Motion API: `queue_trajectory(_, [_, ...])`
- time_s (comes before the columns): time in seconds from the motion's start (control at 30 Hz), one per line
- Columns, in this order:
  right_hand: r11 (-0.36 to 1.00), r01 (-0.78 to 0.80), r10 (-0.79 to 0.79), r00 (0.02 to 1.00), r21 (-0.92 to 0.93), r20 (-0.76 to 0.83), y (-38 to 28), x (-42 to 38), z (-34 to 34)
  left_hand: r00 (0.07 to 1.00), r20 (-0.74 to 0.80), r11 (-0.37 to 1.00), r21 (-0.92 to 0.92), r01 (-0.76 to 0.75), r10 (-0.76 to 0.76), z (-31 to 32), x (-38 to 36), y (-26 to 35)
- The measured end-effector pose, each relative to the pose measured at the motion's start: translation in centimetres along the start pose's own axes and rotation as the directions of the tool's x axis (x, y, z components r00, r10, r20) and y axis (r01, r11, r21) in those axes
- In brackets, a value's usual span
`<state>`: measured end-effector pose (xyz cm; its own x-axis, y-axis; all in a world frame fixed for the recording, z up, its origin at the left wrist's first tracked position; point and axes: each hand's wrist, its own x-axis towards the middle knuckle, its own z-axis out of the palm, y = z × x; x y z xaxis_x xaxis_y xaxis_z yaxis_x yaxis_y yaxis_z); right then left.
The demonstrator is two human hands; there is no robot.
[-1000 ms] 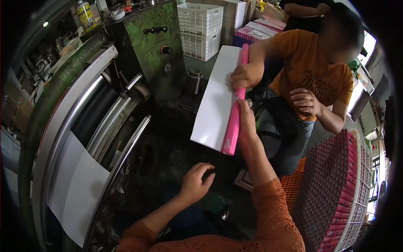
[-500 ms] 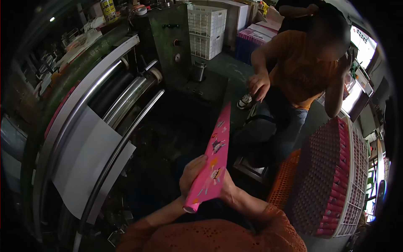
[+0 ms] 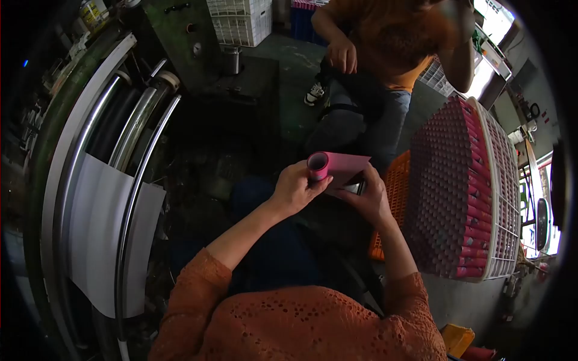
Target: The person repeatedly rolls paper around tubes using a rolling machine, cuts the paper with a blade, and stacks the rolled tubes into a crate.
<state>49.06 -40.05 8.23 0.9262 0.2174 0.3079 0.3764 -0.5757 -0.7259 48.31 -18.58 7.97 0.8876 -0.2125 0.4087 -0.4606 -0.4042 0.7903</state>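
A pink roll (image 3: 318,166) of sheet material points its hollow end up toward me, in front of my lap. My left hand (image 3: 298,188) is wrapped round the roll's left side, thumb across its front. From the roll a loose pink flap (image 3: 348,166) extends to the right. My right hand (image 3: 371,195) grips that flap's right end, its fingers partly behind the sheet.
On the left a machine with metal rollers (image 3: 136,129) carries a white sheet (image 3: 99,222). A seated person (image 3: 385,42) is ahead. To the right stand an orange crate (image 3: 395,201) and a white crate (image 3: 503,192) packed with pink rolls (image 3: 442,192). White crates (image 3: 241,27) stand behind.
The pink roll has turned from lying lengthwise to showing its open end, with a flap held out. Both hands have moved up and away from my body. The view has shifted right and down.
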Motion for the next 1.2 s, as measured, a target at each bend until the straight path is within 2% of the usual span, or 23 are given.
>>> queue_trajectory(0.07, [1.0, -0.014, 0.014, 0.996, -0.004, 0.088, 2.7, -0.1, 0.8, 0.993, -0.04, 0.992, -0.055, -0.109, 0.107, 2.2, 1.4, -0.4])
queue_trajectory(0.1, [0.981, -0.119, 0.104, 0.989, 0.151, 0.103, 2.0, 0.0, 0.9, 0.996, -0.024, 0.996, -0.028, -0.085, 0.084, 3.1, 1.7, -0.6])
queue_trajectory(0.13, [0.982, -0.119, 0.105, 0.99, 0.148, 0.099, 2.5, -0.1, 1.0, 0.996, -0.022, 0.996, -0.031, -0.089, 0.088, 4.0, 1.9, -1.0])
queue_trajectory(0.2, [0.932, -0.236, 0.211, 0.97, 0.276, 0.117, 4.8, -0.8, 2.1, 0.995, -0.031, 0.991, -0.091, -0.097, 0.094, 5.9, 2.1, -2.1])
queue_trajectory(0.23, [0.932, -0.239, 0.215, 0.97, 0.274, 0.116, 6.2, -1.3, 2.9, 0.999, 0.011, 0.994, -0.103, -0.046, 0.047, 6.8, 1.9, -2.8])
queue_trajectory(0.3, [0.909, -0.247, 0.271, 0.962, 0.335, -0.024, 8.4, -1.9, 4.0, 1.0, 0.01, 0.993, -0.119, -0.015, 0.016, 8.8, 2.0, -3.9])
queue_trajectory(0.47, [0.909, -0.298, 0.336, 0.938, 0.292, -0.089, 11.9, -2.6, 6.0, 0.998, -0.022, 0.981, -0.191, 0.048, -0.053, 12.2, 2.0, -6.0])
queue_trajectory(0.53, [0.904, -0.311, 0.358, 0.926, 0.295, -0.121, 13.7, -3.0, 7.2, 0.988, 0.018, 0.967, -0.203, 0.156, -0.156, 13.0, 2.0, -6.8])
queue_trajectory(0.63, [0.898, -0.328, 0.384, 0.91, 0.293, -0.156, 14.5, -3.1, 7.6, 0.975, 0.108, 0.952, -0.22, 0.214, -0.194, 13.5, 2.4, -7.8])
queue_trajectory(0.67, [0.911, -0.327, 0.378, 0.907, 0.252, -0.187, 14.7, -2.9, 7.5, 0.974, 0.11, 0.951, -0.221, 0.216, -0.196, 13.7, 2.5, -8.1])
queue_trajectory(0.7, [0.921, -0.329, 0.372, 0.903, 0.211, -0.216, 14.9, -2.8, 7.4, 0.989, 0.083, 0.957, -0.256, 0.137, -0.12, 13.8, 2.7, -8.2])
queue_trajectory(0.73, [0.92, -0.331, 0.374, 0.902, 0.21, -0.215, 15.4, -2.9, 7.3, 0.998, 0.052, 0.956, -0.287, 0.056, -0.042, 13.8, 3.1, -8.4])
queue_trajectory(0.77, [0.919, -0.339, 0.373, 0.913, 0.198, -0.164, 15.9, -2.7, 7.1, 0.998, 0.054, 0.956, -0.287, 0.056, -0.042, 13.5, 3.5, -8.7])
queue_trajectory(0.83, [0.92, -0.343, 0.367, 0.923, 0.189, -0.113, 15.0, -1.8, 6.4, 0.974, 0.224, 0.997, -0.074, 0.032, -0.015, 12.6, 4.1, -9.4])
queue_trajectory(0.9, [0.867, -0.319, 0.337, 0.941, 0.383, 0.019, 11.5, -0.3, 3.8, 0.98, 0.199, 0.994, -0.107, 0.03, -0.009, 12.3, 4.2, -9.0])
queue_trajectory(0.93, [0.973, -0.188, 0.201, 0.975, 0.13, -0.091, 10.2, 0.3, 2.3, 0.984, 0.179, 0.989, -0.143, 0.028, -0.002, 12.1, 4.3, -8.8])
queue_trajectory(0.97, [0.987, -0.06, 0.036, 0.986, -0.147, -0.161, 9.0, 1.0, 0.5, 0.984, 0.179, 0.99, -0.142, 0.027, -0.002, 12.1, 4.5, -8.7])
queue_trajectory(1.0, [0.987, -0.064, 0.039, 0.986, -0.149, -0.164, 6.5, 1.9, -1.2, 0.982, 0.184, 0.992, -0.104, 0.073, -0.053, 12.2, 4.7, -8.5])
queue_trajectory(1.07, [0.906, 0.159, -0.238, 0.958, -0.392, -0.16, 1.9, 3.0, -3.2, 0.975, 0.199, 0.99, -0.074, 0.12, -0.103, 13.2, 4.8, -8.5])
queue_trajectory(1.13, [0.814, 0.186, -0.136, 0.982, -0.55, 0.131, 2.4, 3.1, -1.6, 0.89, 0.404, 0.968, -0.042, 0.248, -0.211, 14.0, 5.4, -8.9])
queue_trajectory(1.17, [0.872, 0.182, -0.152, 0.983, -0.455, 0.101, 4.5, 2.4, -0.2, 0.891, 0.404, 0.969, -0.04, 0.244, -0.207, 14.0, 5.0, -8.8])
queue_trajectory(1.2, [0.87, 0.19, -0.163, 0.982, -0.454, 0.099, 3.7, 2.6, -0.5, 0.934, 0.314, 0.983, -0.023, 0.184, -0.168, 13.8, 4.5, -8.2])
